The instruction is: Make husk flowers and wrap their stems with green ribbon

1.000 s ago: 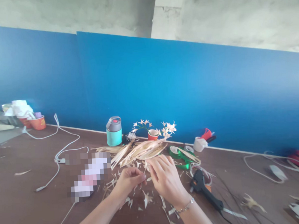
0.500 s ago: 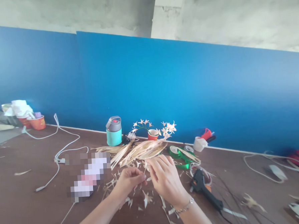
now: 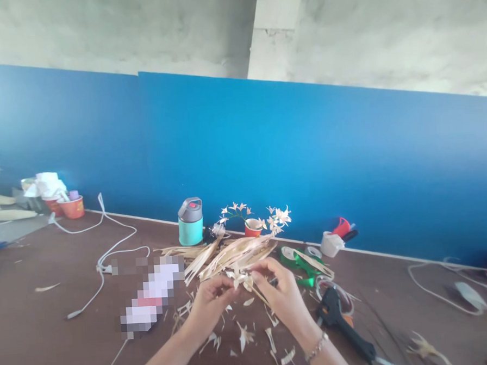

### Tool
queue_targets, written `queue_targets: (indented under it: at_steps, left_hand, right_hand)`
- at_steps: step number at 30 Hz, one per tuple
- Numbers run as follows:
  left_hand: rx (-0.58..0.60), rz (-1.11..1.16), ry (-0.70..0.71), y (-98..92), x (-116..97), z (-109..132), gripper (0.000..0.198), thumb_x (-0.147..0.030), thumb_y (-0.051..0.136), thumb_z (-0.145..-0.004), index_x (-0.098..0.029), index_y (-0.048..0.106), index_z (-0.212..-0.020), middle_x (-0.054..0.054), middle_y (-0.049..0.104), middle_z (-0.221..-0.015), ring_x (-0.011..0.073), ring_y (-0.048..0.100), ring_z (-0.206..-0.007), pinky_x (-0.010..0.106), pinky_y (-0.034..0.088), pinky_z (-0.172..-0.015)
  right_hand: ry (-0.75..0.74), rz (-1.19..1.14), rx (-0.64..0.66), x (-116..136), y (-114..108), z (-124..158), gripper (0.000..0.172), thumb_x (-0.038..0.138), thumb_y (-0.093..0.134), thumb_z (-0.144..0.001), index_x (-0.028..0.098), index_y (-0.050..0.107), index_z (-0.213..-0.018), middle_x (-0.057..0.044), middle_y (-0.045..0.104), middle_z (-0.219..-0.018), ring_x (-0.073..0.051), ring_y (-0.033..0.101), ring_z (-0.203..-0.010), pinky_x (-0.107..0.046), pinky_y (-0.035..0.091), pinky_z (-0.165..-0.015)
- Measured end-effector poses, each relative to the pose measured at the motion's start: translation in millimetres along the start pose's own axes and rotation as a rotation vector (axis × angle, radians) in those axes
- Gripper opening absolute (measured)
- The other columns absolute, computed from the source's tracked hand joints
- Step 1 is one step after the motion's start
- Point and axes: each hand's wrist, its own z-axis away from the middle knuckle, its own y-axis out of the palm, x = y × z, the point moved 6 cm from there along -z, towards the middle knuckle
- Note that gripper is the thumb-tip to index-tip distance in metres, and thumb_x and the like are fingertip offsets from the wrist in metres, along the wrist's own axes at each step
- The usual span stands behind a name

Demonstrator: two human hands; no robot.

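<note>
By the fingers of the left hand [image 3: 214, 303], one pale flower [image 3: 238, 279] seems pinched, between both hands; whether it is also pinched by the right hand [image 3: 281, 292], its fingers curled, cannot be told. It is best steadied lightly, uncrushed. Around are counted one flask [image 3: 191, 229], one flower-filled cup [image 3: 253, 232], one glue gun [image 3: 334, 309].

L hand [image 3: 210, 304] pinching pale flower [image 3: 237, 279] (R hand [image 3: 280, 288] v. close).

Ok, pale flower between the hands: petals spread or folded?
Spread: the pale flower between the left hand and right hand shows petals pointing apart. Cannot tell for the part nearest the left hand.
</note>
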Motion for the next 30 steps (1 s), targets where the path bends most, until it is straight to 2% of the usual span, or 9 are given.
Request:
queue_targets:
  at_steps: [2,4,7,13,20,30]
  left_hand:
    - [-0.004,-0.079,0.06,-2.2,-2,-1,0.019,-0.034,0.065,-0.073,-0.017,0.063,-0.065,-0.002,0.056,-0.061,0.0117,0.047,-0.058,0.022,0.037,-0.059]
    - [-0.014,-0.14,0.11,-4.3,-4,-1,0.018,-0.033,0.062,-0.075,-0.017,0.064,-0.066,-0.001,0.056,-0.062,0.0122,0.047,-0.059,0.022,0.038,-0.059]
    - [-0.028,-0.185,0.187,-5.5,-10,0,0.015,-0.029,0.061,-0.075,-0.017,0.064,-0.066,-0.001,0.056,-0.063,0.0128,0.048,-0.061,0.022,0.038,-0.06]
    - [-0.017,-0.243,0.333,-1.8,-18,3,0.009,-0.019,0.057,-0.075,-0.017,0.064,-0.069,-0.001,0.057,-0.065,0.0122,0.048,-0.061,0.021,0.037,-0.058]
    - [-0.018,-0.29,0.389,-0.3,-21,5,0.011,-0.013,0.055,-0.074,-0.018,0.065,-0.072,0.0,0.059,-0.066,0.0122,0.05,-0.061,0.021,0.038,-0.057]
    - [-0.059,-0.372,0.463,-1.1,-31,8,0.009,-0.016,0.058,-0.074,-0.017,0.065,-0.069,0.0,0.058,-0.062,0.0132,0.051,-0.061,0.023,0.039,-0.059]
  right_hand:
    - [0.1,-0.095,0.15,-7,12,1,0.008,0.021,0.055,-0.079,0.019,0.062,-0.083,-0.003,0.063,-0.077,-0.017,0.057,-0.068,-0.028,0.048,-0.059]
    - [0.12,-0.129,0.198,-7,18,3,0.01,0.019,0.059,-0.074,0.019,0.064,-0.084,-0.002,0.062,-0.075,-0.017,0.057,-0.068,-0.027,0.048,-0.058]
    - [0.072,-0.146,0.186,1,20,4,0.012,0.017,0.062,-0.07,0.019,0.064,-0.082,0.0,0.06,-0.074,-0.017,0.055,-0.07,-0.028,0.047,-0.063]
    - [0.015,-0.195,0.177,13,21,5,0.01,0.017,0.062,-0.072,0.019,0.062,-0.082,-0.001,0.059,-0.077,-0.016,0.054,-0.073,-0.028,0.044,-0.068]
    - [-0.017,-0.236,0.143,21,21,5,0.007,0.012,0.058,-0.071,0.019,0.059,-0.072,0.0,0.057,-0.074,-0.016,0.053,-0.073,-0.026,0.041,-0.069]
    - [0.011,-0.27,0.158,17,24,8,0.004,0.015,0.057,-0.075,0.019,0.058,-0.075,-0.001,0.055,-0.076,-0.015,0.05,-0.072,-0.026,0.04,-0.067]
